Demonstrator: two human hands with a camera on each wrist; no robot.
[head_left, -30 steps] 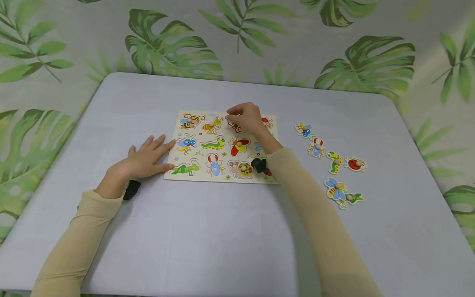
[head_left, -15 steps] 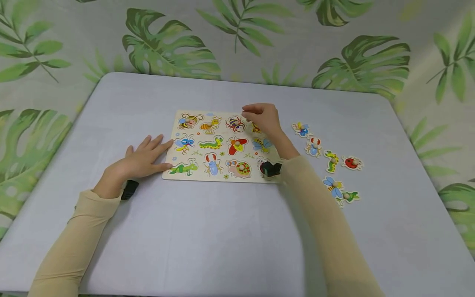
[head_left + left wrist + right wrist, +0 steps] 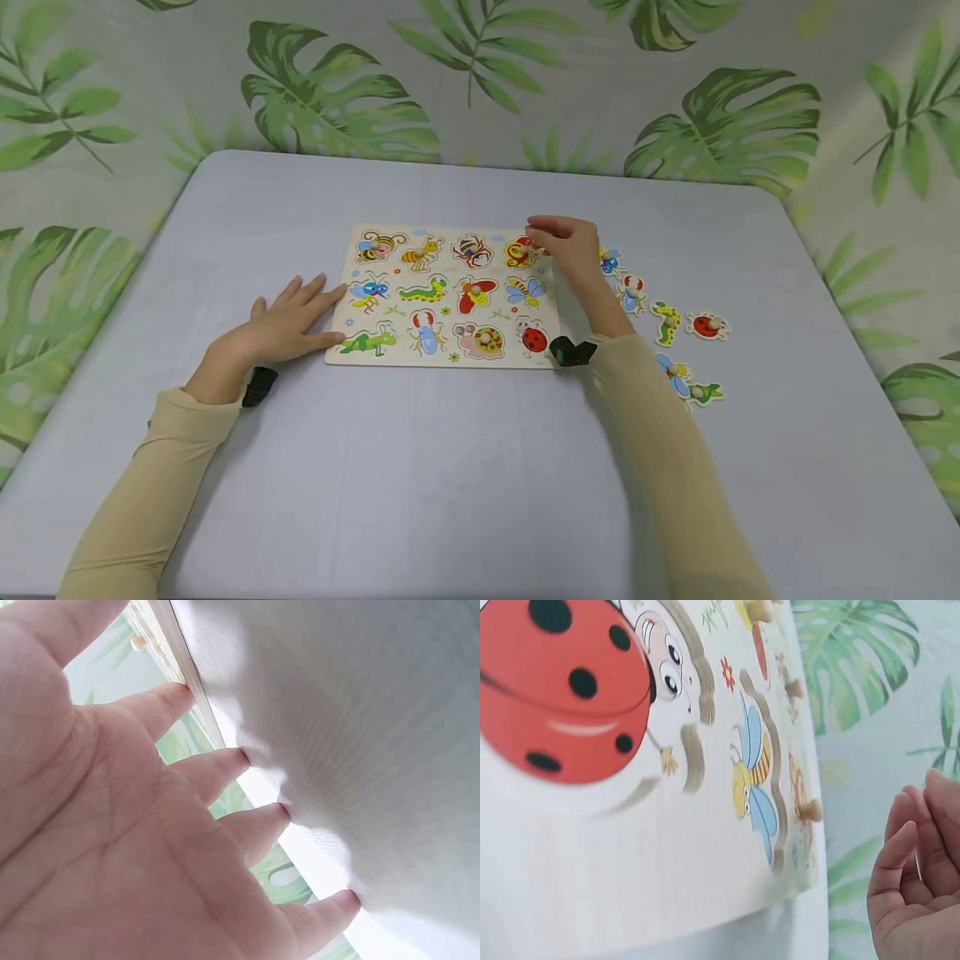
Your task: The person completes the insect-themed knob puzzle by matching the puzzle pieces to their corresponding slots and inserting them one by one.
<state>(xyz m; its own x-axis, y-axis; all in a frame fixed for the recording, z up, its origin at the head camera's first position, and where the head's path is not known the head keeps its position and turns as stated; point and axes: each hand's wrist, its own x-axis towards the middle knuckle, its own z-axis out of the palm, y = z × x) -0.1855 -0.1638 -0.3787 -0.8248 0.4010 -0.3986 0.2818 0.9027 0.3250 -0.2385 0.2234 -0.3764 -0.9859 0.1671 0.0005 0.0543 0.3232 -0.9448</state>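
A wooden insect peg puzzle board (image 3: 390,362) lies flat on the table. My left hand (image 3: 281,329) rests flat at its left side, fingers spread; in the left wrist view a fingertip touches the board's edge (image 3: 184,656). My right hand (image 3: 573,246) hovers by the top right corner, near the knobbed butterfly piece (image 3: 521,252). In the right wrist view its fingers (image 3: 892,859) are loosely bent with nothing between them. Knobbed pieces such as the bee (image 3: 377,247) and snail (image 3: 483,340) sit in the board. The ladybug recess (image 3: 534,339) shows only its printed picture.
Loose knobbed pieces lie right of the board: a mosquito (image 3: 610,262) partly behind the right hand, a stag beetle (image 3: 632,294), a caterpillar (image 3: 665,321), a ladybug (image 3: 707,326), and a blue-winged bee (image 3: 671,372) touching a grasshopper (image 3: 707,393). A leaf-patterned cloth (image 3: 525,125) hangs behind the table.
My right hand has moved right, from over the spider piece to beside the butterfly piece, uncovering both. The left hand stays at the board's left edge.
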